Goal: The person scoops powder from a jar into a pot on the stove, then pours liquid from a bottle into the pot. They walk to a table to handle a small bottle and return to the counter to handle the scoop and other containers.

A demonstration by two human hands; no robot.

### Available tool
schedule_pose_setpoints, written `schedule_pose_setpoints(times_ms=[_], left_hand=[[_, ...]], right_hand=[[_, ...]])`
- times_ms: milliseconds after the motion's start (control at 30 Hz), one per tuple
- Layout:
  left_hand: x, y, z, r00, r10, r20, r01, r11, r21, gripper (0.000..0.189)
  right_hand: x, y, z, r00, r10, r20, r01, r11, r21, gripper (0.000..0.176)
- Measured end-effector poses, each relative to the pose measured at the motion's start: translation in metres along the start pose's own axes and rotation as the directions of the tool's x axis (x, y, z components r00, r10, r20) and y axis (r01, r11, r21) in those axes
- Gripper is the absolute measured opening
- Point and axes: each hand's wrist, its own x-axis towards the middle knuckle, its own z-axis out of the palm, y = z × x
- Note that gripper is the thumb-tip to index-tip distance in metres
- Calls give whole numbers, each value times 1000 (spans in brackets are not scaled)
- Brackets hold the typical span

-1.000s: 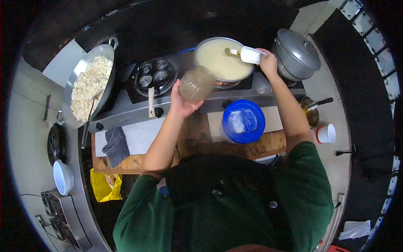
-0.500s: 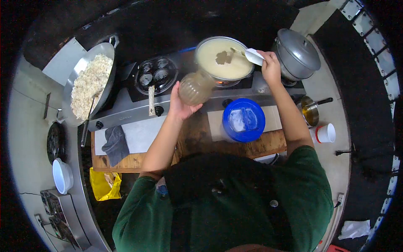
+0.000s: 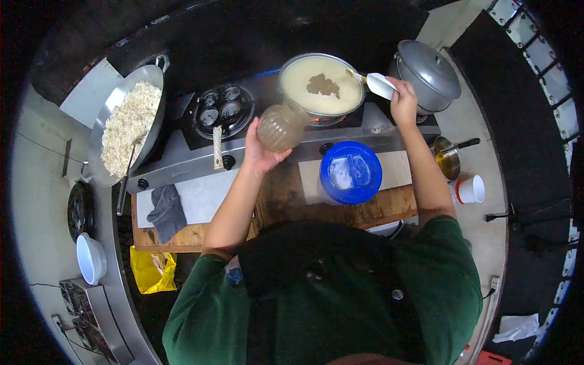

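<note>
My left hand [image 3: 261, 152] is wrapped round a ribbed, see-through jar [image 3: 281, 129] with brownish contents, tilted close to the near rim of a wide metal pot [image 3: 283, 97]. Pale, creamy liquid [image 3: 304, 94] fills the pot, and a patch of brown powder [image 3: 322, 86] floats on it. In my right hand [image 3: 403, 100] is a white scoop [image 3: 381, 86], gripped at its near end beside the pot's right rim. A light-coloured utensil end [image 3: 355, 75] shows over the rim, just beyond the scoop.
A burner flame glows under the pot. Left stand a pan with round hollows [image 3: 230, 109] and a wok [image 3: 97, 137] of whitish crumbly food. A lidded pot [image 3: 429, 73] stands right. A blue-lidded container [image 3: 350, 173] and grey cloth [image 3: 166, 213] lie on the wooden counter [image 3: 277, 194].
My right hand has moved slightly right and down with the scoop, away from the pot's middle. The brown patch on the liquid has spread. My left hand stays nearly still with the jar.
</note>
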Motion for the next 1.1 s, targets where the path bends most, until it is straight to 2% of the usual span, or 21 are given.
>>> schedule_pose_setpoints(times_ms=[67,167,233,267,333,367,400,467,533,600,733,800,833,900,933,1000,1033,1100], left_hand=[[0,-1,0,1000,-5,-13,5,1000,1,71],[-1,0,1,1000,4,-12,-4,1000,6,71],[-3,1,6,998,15,-64,-14,1000,5,70],[-1,2,4,998,18,-67,-18,1000,1,70],[6,4,1,998,0,62,-1,1000,24,69],[7,6,2,998,0,60,-1,1000,23,69],[8,8,4,997,-16,70,12,998,63,69],[5,10,12,996,-39,81,31,994,106,69],[-3,11,26,998,-63,5,60,968,243,71],[-5,9,33,997,-71,-2,69,962,265,72],[-6,6,33,995,-101,11,93,946,310,74],[-8,5,36,995,-96,-14,96,938,332,75],[-9,5,39,995,-90,-37,97,929,358,76],[-14,4,44,995,-81,-54,95,930,354,76],[-15,3,45,995,-74,-70,94,931,352,77],[-15,2,43,994,-88,-57,102,939,329,77],[-14,2,41,994,-101,-43,110,945,307,78],[-12,1,37,994,-104,-31,108,949,298,78]], right_hand=[[0,0,-4,1000,-10,-13,10,1000,-3,41],[-5,14,0,996,-81,-23,78,991,-105,35],[-15,38,25,993,120,9,-119,962,247,28],[-12,32,22,993,117,13,-116,961,249,28],[-6,7,8,933,105,343,-274,826,493,25],[-6,-4,7,898,142,416,-369,757,539,27],[-3,-20,1,898,144,417,-371,756,539,27],[10,-60,-23,885,-40,464,-304,705,641,29],[18,-87,-36,868,-29,496,-308,751,584,31],[21,-96,-36,901,-178,396,-75,834,546,31],[24,-110,-35,858,-271,437,-16,836,549,33],[21,-116,-36,775,-172,609,-284,765,578,30],[22,-116,-36,774,-173,609,-284,765,579,30],[22,-113,-35,662,-95,744,-496,688,529,28],[21,-110,-34,660,-95,745,-497,688,528,28],[19,-96,-27,510,21,860,-724,551,415,27],[8,-71,-11,510,20,860,-723,552,416,27],[-20,-15,32,583,-37,812,-559,707,434,30]])
